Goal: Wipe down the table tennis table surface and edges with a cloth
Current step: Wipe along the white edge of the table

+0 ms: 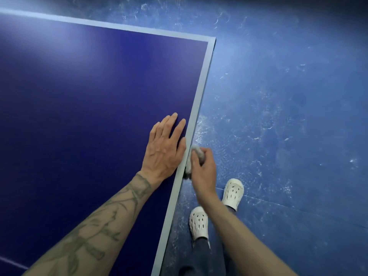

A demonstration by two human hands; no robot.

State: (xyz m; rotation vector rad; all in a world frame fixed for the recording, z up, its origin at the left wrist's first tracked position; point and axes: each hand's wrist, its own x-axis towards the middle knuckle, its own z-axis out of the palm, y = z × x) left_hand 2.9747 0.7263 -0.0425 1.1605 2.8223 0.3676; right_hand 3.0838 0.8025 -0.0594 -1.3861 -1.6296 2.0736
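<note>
Blue table tennis table [99,96], one; grey cloth [196,156], one: left hand [166,146] spread flat on top, right hand [203,168] clutching the cloth against its edge.

Dark blue table tennis table [89,92] with pale edge stripe, left hand [164,148] flat on it, apparently bare elsewhere.

From my feed the left hand [164,148] is flat, palm down, fingers straight and close together, thumb tucked alongside. Left forearm is bare and tattooed, coming in from the bottom left. Right hand [203,168] sits just beside it and lower down, fingers curled into a tight grip, back of the hand facing me. Right forearm is bare too, angled in from bottom right.
</note>
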